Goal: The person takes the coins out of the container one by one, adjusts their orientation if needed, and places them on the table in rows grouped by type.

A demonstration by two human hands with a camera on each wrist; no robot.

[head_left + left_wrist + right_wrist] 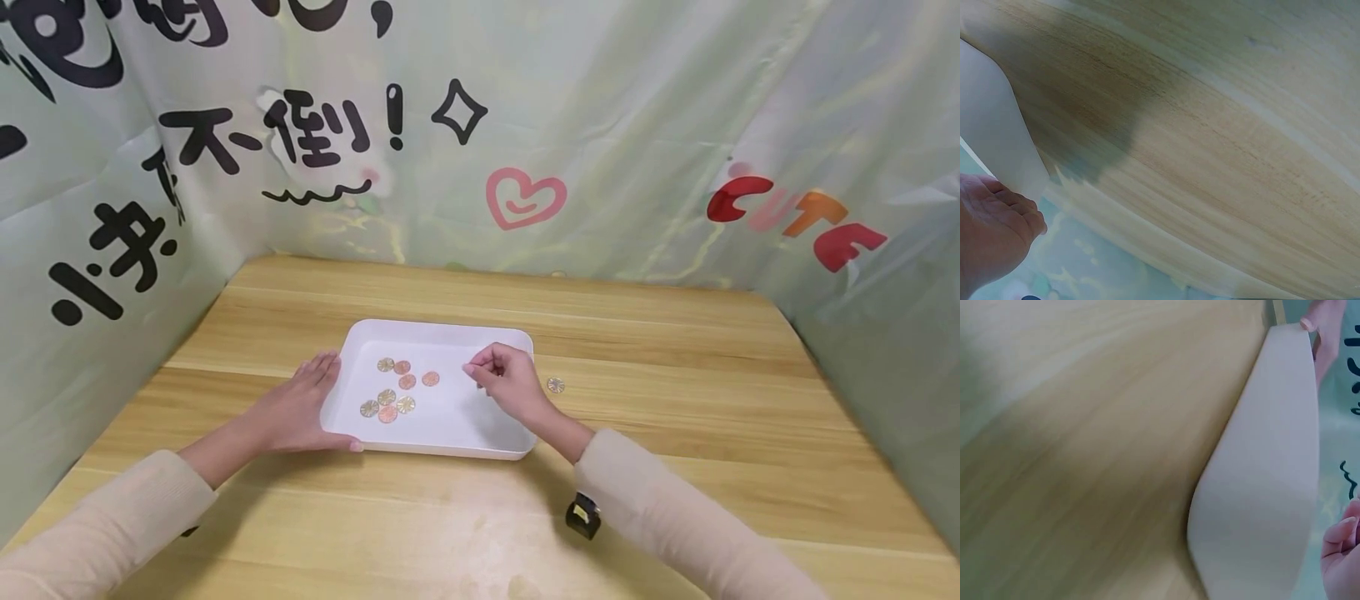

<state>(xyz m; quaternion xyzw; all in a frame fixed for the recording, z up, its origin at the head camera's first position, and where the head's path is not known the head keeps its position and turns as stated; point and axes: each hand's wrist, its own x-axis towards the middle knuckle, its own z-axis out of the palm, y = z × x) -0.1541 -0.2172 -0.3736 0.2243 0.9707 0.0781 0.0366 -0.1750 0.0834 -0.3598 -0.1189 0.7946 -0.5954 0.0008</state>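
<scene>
A white rectangular tray [450, 433] stands on the wooden table with several gold-toned coins [386, 397] and copper-coloured coins [431, 379] lying in its left half. My left hand [296, 408] rests against the tray's left end, fingers stretched along the wall and thumb at the front rim. Over the right half, my right hand [510, 383] has its thumb and fingertips pinched together, with part of a coin [481, 386] showing just below the thumb. In the right wrist view the curled fingers [1341, 540] show at the edge, their tips partly hidden.
One more coin [555, 385] lies on the table [675, 400] just right of the tray, near the right wrist. Behind the table hangs a pale printed curtain [622, 167] that also closes off both sides. A small black device [583, 515] sits under the right sleeve.
</scene>
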